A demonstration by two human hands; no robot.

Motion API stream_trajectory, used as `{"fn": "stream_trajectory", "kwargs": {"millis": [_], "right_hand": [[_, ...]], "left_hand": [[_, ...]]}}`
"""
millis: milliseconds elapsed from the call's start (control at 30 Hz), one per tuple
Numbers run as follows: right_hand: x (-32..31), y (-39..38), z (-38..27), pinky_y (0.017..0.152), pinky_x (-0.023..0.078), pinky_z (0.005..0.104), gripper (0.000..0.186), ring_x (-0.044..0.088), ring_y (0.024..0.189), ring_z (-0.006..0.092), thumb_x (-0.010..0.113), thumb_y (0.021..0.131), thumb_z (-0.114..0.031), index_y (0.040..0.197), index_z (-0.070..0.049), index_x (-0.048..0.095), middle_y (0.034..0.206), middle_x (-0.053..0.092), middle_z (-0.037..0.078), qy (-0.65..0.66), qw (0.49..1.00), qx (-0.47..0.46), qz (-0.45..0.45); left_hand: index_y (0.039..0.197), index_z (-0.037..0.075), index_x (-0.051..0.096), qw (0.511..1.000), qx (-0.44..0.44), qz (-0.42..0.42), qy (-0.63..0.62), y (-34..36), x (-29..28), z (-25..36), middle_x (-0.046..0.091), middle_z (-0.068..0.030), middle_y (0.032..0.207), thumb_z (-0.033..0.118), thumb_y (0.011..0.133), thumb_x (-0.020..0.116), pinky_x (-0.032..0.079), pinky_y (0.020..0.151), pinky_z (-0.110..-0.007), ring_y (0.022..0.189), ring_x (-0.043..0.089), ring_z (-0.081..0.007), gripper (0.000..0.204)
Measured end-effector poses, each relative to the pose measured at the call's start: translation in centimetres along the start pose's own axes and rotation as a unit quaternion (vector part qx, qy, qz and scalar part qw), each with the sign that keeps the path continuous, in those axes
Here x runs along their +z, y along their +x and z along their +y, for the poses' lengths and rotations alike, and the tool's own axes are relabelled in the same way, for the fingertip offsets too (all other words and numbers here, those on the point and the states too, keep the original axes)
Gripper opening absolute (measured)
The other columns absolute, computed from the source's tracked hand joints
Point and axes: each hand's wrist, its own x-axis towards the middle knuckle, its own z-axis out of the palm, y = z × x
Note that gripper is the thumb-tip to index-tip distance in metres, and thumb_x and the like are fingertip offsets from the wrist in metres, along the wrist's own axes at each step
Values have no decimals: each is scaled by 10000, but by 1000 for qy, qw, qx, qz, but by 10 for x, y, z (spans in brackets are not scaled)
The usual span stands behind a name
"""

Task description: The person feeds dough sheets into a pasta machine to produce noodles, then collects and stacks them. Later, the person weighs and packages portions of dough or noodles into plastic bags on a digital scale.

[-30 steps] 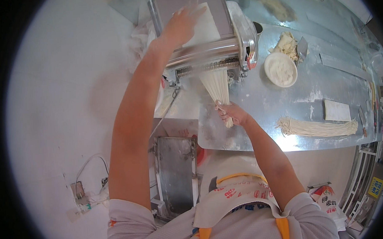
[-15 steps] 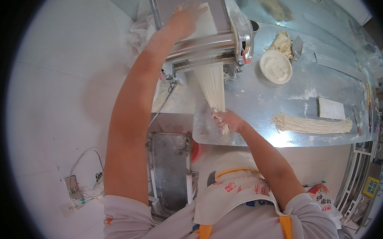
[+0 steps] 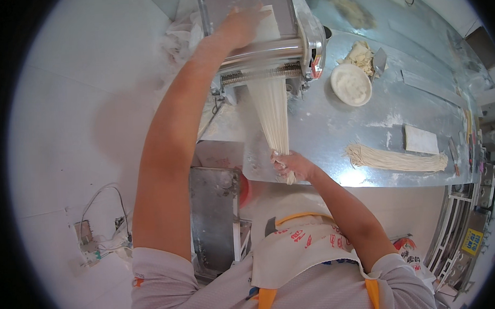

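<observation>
At the top of a metal noodle machine (image 3: 265, 51), my left hand (image 3: 242, 27) reaches over its feed tray, fingers stretched out at the edge of a pale dough sheet (image 3: 268, 27). The hand is somewhat smeared. Below the machine's cutting rollers (image 3: 261, 73), a bundle of fresh noodles (image 3: 272, 110) hangs down in a long narrowing fan. Near the table's front edge my right hand (image 3: 294, 165) is closed around the lower part of this bundle, with short noodle ends sticking out beneath it.
On the metal table (image 3: 312, 125) lie a white bowl of flour (image 3: 352, 84), dough scraps (image 3: 359, 58), a scraper (image 3: 379, 61), a laid-out noodle bundle (image 3: 397, 159) and a pale rectangular block (image 3: 421, 139). A dusty metal stand (image 3: 216, 215) is below, left of the table.
My right hand has moved slightly toward me with the noodles, which reach farther from the rollers. The left hand stays by the dough sheet. The whole view has shifted a little.
</observation>
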Motion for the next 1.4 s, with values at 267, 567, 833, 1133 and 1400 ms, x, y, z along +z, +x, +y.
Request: {"fn": "stream_trajectory", "kwargs": {"millis": [267,567,833,1133,1400], "right_hand": [[40,-28,-1,551,395,275,264,393,601,86,605,1092,-371,1041,-115,567,766,451,-35,-7,999,38,6],[46,-53,7,564,403,277,258,415,625,90,624,1078,-358,1052,-103,594,782,475,-29,-8,999,46,15],[41,-55,41,578,417,284,306,452,647,97,639,1075,-364,1081,-59,618,830,521,-13,22,997,54,51],[35,-69,56,582,422,294,372,462,668,99,641,1066,-431,1078,-61,607,824,515,-9,5,994,87,61],[27,-80,85,569,428,305,372,467,664,100,667,1049,-422,1093,-60,598,823,514,-6,-16,996,60,58]], "left_hand": [[1445,90,575,971,19,215,-104,-50,18,4,548,-158,1516,197,1064,538,376,1179,-490,1376,522,-362,398],[1182,2,681,689,-314,68,-650,-214,205,104,729,-93,1096,256,1001,726,543,923,-363,1072,692,-215,316],[1383,-8,571,358,-268,27,-894,-149,257,102,696,-128,1254,276,1034,686,549,1024,-414,1161,684,-245,465],[1467,-170,464,192,-132,-57,-971,-129,206,123,597,-307,1441,202,1045,523,473,1154,-469,1302,622,-417,565],[1474,-172,460,245,-114,-50,-961,-132,206,128,597,-305,1447,255,1026,529,452,1170,-499,1313,616,-413,623]]}}
